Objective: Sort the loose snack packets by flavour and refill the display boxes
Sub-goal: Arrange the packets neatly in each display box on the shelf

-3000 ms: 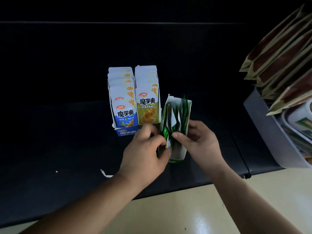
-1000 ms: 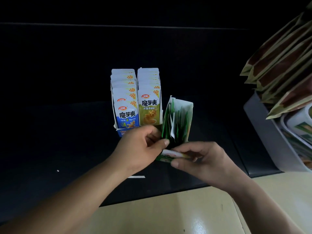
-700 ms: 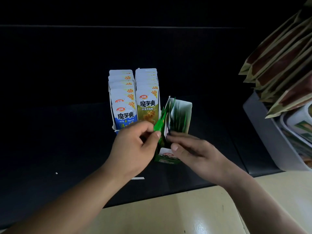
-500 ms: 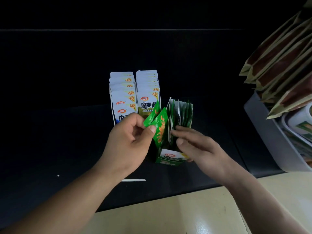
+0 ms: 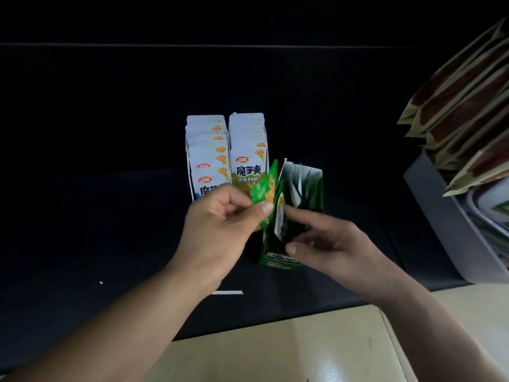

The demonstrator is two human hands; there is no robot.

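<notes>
Your left hand [image 5: 220, 224] pinches a bright green foil packet [image 5: 263, 188] beside the green cardboard display box [image 5: 275, 262]. Your right hand [image 5: 330, 244] touches its packets; grip state unclear.

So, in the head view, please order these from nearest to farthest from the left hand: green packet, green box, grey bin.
1. The green packet: pinched in the left hand.
2. The green box: just to its right.
3. The grey bin: far right.

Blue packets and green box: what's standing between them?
The yellow packets stand there, and the left hand holds a green packet beside them, in the head view.
</notes>
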